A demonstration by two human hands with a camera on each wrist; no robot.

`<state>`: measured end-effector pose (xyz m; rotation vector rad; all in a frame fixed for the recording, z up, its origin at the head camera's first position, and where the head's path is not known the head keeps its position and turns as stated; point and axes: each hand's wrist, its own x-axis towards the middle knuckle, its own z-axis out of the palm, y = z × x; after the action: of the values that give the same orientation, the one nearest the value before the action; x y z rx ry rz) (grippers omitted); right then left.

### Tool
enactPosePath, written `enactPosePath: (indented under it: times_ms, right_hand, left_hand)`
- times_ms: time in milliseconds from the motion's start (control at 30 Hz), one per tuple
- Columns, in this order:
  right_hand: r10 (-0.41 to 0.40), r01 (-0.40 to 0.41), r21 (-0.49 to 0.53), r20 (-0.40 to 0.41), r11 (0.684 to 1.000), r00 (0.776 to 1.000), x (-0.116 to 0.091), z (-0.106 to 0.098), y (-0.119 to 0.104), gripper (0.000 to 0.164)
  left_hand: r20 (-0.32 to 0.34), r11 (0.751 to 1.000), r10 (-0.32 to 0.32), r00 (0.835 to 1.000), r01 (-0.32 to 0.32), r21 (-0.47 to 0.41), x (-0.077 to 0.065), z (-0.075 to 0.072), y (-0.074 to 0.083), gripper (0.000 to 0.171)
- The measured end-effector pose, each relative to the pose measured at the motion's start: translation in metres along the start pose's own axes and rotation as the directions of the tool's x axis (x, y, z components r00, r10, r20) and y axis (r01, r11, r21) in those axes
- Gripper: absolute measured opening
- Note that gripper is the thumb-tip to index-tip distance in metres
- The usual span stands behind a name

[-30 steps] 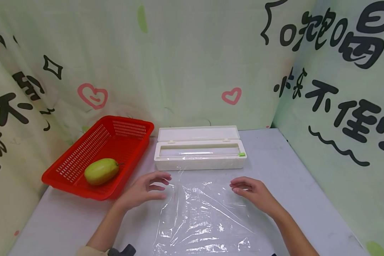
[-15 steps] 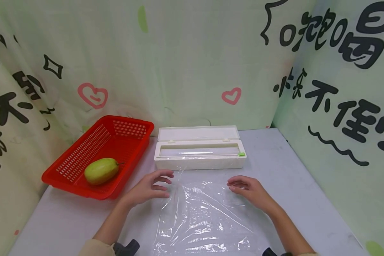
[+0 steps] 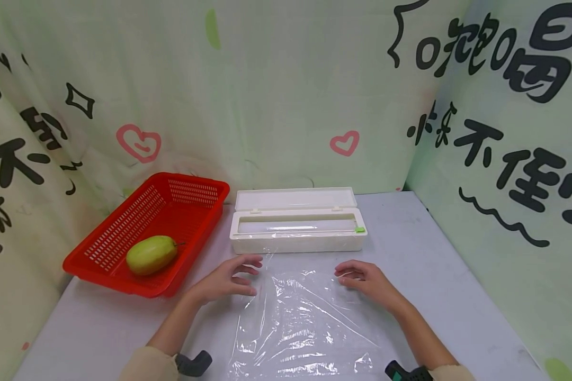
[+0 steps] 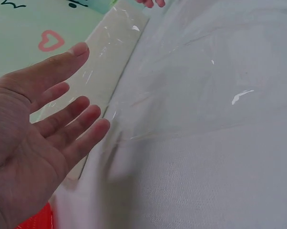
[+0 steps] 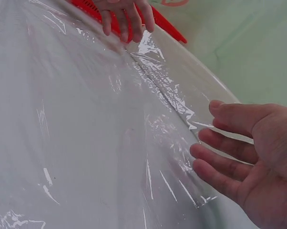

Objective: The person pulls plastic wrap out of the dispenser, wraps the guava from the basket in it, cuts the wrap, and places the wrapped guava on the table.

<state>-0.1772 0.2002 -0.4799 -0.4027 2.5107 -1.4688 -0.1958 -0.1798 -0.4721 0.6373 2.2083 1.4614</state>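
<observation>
A sheet of clear plastic wrap lies over the table, running from the front of a white wrap dispenser box toward the near edge. The box's lid stands raised, and a small green piece sits at its right end. My left hand hovers at the sheet's left edge with spread, loosely bent fingers and nothing in them. Opposite it, my right hand hangs over the sheet's right side, fingers relaxed and holding nothing. Both wrist views show the palms bare, with the left palm beside the film.
At the left stands a red plastic basket with a yellow-green oval fruit in it. A printed curtain hangs behind the table and along both sides.
Both hands have drifted slightly inward over the sheet, the left to the right and the right to the left. The wrap, box, basket and fruit stay where they were.
</observation>
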Motion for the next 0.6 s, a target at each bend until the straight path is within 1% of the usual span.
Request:
enactPosePath:
  times_ms: [200, 433, 600]
  right_hand:
    - [0.033, -0.033, 0.016, 0.005, 0.999, 0.999, 0.004, 0.001, 0.006, 0.033]
    - [0.087, -0.087, 0.013, -0.014, 0.996, 0.996, 0.006, 0.0, 0.011, 0.037]
    - [0.146, -0.145, 0.018, -0.027, 0.989, 0.989, 0.007, -0.001, 0.01, 0.041]
  left_hand:
    - [0.01, 0.999, -0.035, 0.999, 0.035, 0.007, 0.003, 0.003, -0.006, 0.076]
    - [0.001, 0.996, -0.084, 0.996, 0.084, 0.003, 0.002, 0.003, -0.009, 0.079]
    - [-0.016, 0.997, -0.082, 0.997, 0.082, 0.016, 0.002, 0.0, -0.01, 0.079]
